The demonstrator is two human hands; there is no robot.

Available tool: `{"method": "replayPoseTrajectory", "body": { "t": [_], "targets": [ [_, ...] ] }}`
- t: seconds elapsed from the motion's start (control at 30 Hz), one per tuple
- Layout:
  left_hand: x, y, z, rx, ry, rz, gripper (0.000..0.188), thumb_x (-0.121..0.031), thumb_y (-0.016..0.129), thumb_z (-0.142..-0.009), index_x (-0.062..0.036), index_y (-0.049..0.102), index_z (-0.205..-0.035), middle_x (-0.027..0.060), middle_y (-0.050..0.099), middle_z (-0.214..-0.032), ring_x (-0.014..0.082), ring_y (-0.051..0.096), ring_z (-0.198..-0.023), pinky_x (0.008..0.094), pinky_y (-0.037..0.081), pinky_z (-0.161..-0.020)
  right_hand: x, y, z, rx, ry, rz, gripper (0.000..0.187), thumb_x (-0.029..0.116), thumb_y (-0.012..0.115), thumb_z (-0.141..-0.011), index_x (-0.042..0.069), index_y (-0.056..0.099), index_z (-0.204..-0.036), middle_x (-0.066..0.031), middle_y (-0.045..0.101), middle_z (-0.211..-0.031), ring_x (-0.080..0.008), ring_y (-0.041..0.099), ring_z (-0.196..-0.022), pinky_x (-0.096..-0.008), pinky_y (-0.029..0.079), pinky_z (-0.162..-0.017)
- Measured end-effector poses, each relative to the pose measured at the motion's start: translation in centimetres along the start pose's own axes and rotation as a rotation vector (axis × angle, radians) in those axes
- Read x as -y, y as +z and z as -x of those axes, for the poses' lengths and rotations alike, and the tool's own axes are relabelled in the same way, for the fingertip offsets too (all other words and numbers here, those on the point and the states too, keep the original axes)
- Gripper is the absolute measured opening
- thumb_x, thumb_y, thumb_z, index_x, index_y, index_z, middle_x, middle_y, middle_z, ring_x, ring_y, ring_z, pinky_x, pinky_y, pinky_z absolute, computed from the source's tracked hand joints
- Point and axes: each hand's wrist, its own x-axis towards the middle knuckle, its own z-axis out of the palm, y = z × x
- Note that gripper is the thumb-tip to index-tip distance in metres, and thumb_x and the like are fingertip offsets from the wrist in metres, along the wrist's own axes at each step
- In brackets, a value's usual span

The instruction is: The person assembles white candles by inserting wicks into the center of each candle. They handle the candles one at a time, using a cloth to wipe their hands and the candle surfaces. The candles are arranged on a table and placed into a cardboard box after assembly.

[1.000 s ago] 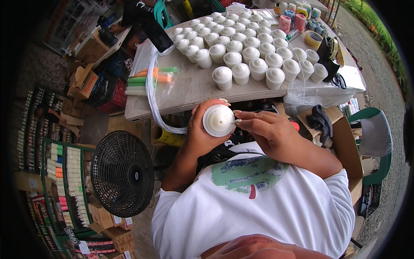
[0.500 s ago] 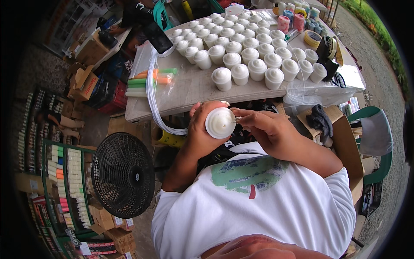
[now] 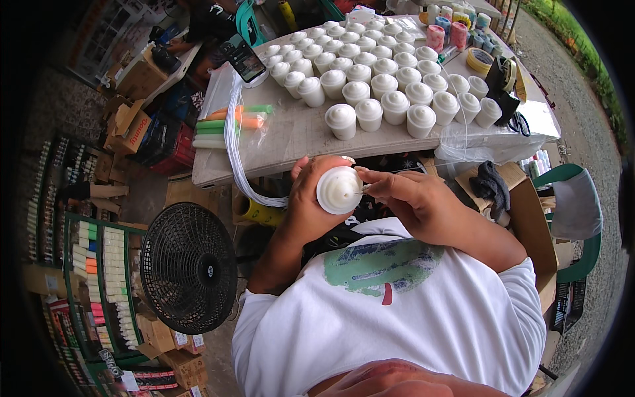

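My left hand [image 3: 309, 192] is wrapped around a white candle [image 3: 339, 190] with a stepped, rounded top, which faces up at me. My right hand [image 3: 407, 195] pinches a thin, needle-like piece at the candle's right side; its tip reaches over the top near the middle. What exactly the piece is, I cannot make out. Beyond my hands, rows of similar white candles [image 3: 356, 91] stand upright on the table [image 3: 284, 142]. A bundle of thin white wick cords [image 3: 233, 132] hangs over the table's near edge, left of my left hand.
Green, orange and white sticks [image 3: 231, 119] lie at the table's left, below a phone [image 3: 243, 59]. Tape rolls [image 3: 479, 59], a black bag [image 3: 504, 92] and scissors [image 3: 521, 123] are at the right. A black fan [image 3: 188, 268] stands left; an open carton [image 3: 532, 231] sits right.
The phone's screen, dark before, is now lit. The candle has shifted very slightly to the right in my left hand. At far left, another person's arm has moved a little.
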Motion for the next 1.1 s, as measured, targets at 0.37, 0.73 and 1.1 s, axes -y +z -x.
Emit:
{"method": "replayPoseTrajectory", "body": {
  "t": [0.37, 0.73, 1.1],
  "targets": [
    [-0.02, -0.08, 0.02, -0.001, 0.018, -0.006, 0.061, -0.001, 0.082, -0.056, -0.0088, 0.056, -0.110, 0.0091, 0.066, -0.104, 0.0284, 0.060, -0.097, 0.0419, 0.045, -0.089, -0.89, 0.39, 0.21, -0.022, -0.013, -0.013, 0.038, -0.006, 0.062, -0.078, 0.004, 0.060, -0.115, -0.0136, 0.065, -0.116, -0.0319, 0.066, -0.085, -0.0388, 0.054, -0.073],
    [0.27, -0.21, 0.36, 0.023, 0.027, -0.072, 0.065, -0.006, 0.084, -0.057, -0.0112, 0.054, -0.114, 0.0073, 0.067, -0.106, 0.0264, 0.064, -0.099, 0.0457, 0.035, -0.103, -0.67, 0.47, 0.20, -0.027, -0.005, -0.017, 0.039, -0.007, 0.062, -0.077, 0.004, 0.060, -0.114, -0.0146, 0.067, -0.109, -0.0321, 0.067, -0.083, -0.0384, 0.054, -0.072],
    [0.25, -0.51, 0.56, 0.057, 0.044, -0.112, 0.067, -0.010, 0.085, -0.058, -0.0128, 0.053, -0.117, 0.0066, 0.066, -0.111, 0.0244, 0.063, -0.106, 0.0458, 0.029, -0.107, -0.98, 0.45, 0.38, -0.008, 0.024, -0.183, 0.031, -0.009, 0.060, -0.080, 0.002, 0.059, -0.108, -0.0141, 0.065, -0.116, -0.0300, 0.068, -0.087, -0.0356, 0.056, -0.073]
  ]
}}
